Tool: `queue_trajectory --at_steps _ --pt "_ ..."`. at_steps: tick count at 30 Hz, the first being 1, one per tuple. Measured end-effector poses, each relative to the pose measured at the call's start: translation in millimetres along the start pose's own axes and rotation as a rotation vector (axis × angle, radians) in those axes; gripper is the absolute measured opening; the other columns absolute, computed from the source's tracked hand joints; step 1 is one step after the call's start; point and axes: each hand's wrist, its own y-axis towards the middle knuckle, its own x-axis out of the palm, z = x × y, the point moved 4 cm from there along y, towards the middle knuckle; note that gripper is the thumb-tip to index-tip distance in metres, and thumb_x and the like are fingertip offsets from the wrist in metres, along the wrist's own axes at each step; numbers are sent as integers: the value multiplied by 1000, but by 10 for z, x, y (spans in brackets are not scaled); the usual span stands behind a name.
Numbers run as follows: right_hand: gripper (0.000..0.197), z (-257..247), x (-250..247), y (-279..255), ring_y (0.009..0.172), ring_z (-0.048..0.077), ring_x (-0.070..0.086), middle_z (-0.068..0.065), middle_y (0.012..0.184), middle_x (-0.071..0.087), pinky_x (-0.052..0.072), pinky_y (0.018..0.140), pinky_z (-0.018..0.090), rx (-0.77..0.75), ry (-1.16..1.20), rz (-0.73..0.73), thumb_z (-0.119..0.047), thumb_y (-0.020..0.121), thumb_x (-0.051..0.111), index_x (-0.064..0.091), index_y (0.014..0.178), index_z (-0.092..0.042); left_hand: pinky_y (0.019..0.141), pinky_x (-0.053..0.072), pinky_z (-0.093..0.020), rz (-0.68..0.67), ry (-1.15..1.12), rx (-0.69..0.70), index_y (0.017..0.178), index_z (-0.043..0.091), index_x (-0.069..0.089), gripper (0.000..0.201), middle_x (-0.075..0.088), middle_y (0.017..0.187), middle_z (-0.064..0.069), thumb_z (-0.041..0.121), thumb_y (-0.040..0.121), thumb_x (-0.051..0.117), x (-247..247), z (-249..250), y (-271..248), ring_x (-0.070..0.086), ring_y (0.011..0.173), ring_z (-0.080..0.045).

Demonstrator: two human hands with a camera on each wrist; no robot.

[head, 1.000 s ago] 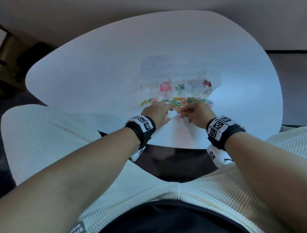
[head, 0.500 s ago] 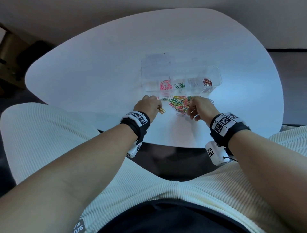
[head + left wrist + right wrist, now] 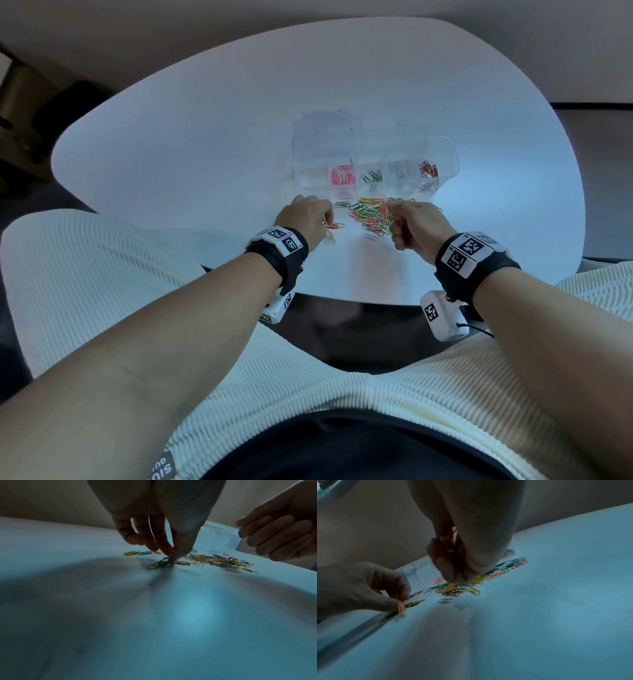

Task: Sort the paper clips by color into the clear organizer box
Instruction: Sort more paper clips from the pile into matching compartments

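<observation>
My left hand point(image 3: 305, 219) pinches an orange wire paper clip point(image 3: 401, 607) off the white tabletop point(image 3: 205, 144), my right hand point(image 3: 416, 228) closes on red ones beside the mixed pile point(image 3: 371, 216), so I'd lift cleanly toward the clear plastic organizer box point(image 3: 442, 150).

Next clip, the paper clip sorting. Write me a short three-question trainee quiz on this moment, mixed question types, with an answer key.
1. True or false: the clear organizer box already holds pink clips, green clips and dark red clips in separate compartments.
2. Multiple choice: the loose pile of clips lies A) inside the box, B) on the table between the box and the hands, C) on the person's lap.
3. Short answer: what is the left hand doing?

Key: 1 true. 2 B. 3 Its fingertips are pressed down among a few clips at the left edge of the pile, picking some up.
</observation>
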Motion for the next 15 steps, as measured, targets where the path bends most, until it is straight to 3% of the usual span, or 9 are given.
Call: queue_trajectory --at_steps 5,9,10,12,15 --pt "26 -25 34 -5 50 21 44 8 58 54 39 48 26 12 130 -68 -14 98 51 55 74 -6 82 46 -37 42 -29 -24 103 22 58 28 57 102 1 4 82 53 -78 57 -5 47 104 -21" --pt "33 -25 22 11 48 19 51 7 60 61 44 48 26 73 175 -67 -25 100 46 64 82 -5 86 49 -37 -41 -77 0 99 23 64 20 60 95 6 18 81 56 -14 73 -13 50 102 -18" --pt "31 -33 12 14 47 20 47 5 57 56 41 47 26 59 82 -32 -24 98 49 66 80 -6 87 48 -35 -65 -78 4 98 23 65 19 61 97 5 21 80 58 1 74 -18 50 103 -18" --pt "23 -40 -15 25 51 19 43 2 56 51 37 49 25 -17 -343 44 -19 93 55 70 79 -8 87 47 -32 -100 -66 10 100 23 64 23 58 103 2 26 77 64 3 81 -24 50 103 -17" --pt "16 -36 23 32 77 23 63 5 88 69 47 67 26 -186 -930 123 -17 88 60 75 89 -12 83 46 -32 -103 -49 6 104 24 59 28 52 101 3 25 78 68 -52 69 -35 52 93 -18"
